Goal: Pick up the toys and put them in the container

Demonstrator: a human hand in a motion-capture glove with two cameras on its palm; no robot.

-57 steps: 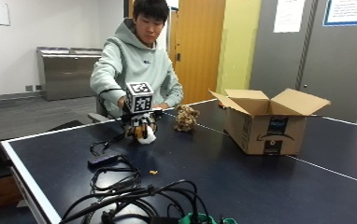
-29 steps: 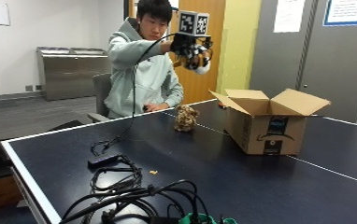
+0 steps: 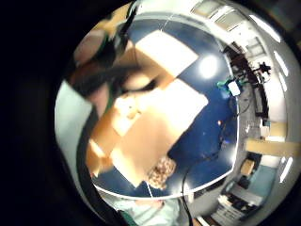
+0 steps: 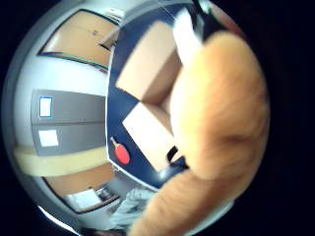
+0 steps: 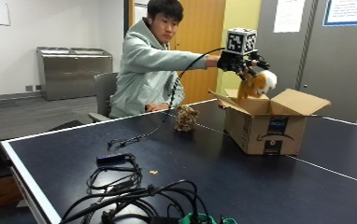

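From the outside view, a tangle of black cables (image 5: 129, 196) lies at the near end of the dark blue desk (image 5: 216, 177). Further back, a brown speckled toy (image 5: 184, 117) stands on the desk, just beside the cardboard box (image 5: 268, 123), whose flaps are open. The gloved right hand (image 5: 238, 61) is extended above the open box with its fingers curled round an orange and white plush toy (image 5: 257, 84), which hangs over the box opening, its lower part just behind a raised flap. The person's bare hand rests near the desk edge behind the speckled toy.

The little finger side palm view looks down into the box (image 3: 150, 127) from above and shows the speckled toy (image 3: 162, 173) on the desk outside the box wall; the held toy is not distinguishable there.

The thumb side palm view is largely filled by orange fur of the plush toy (image 4: 221, 123), close to the palm. It also shows a red paddle (image 4: 120, 153) lying on the desk beyond the box, which the outside view does not show.
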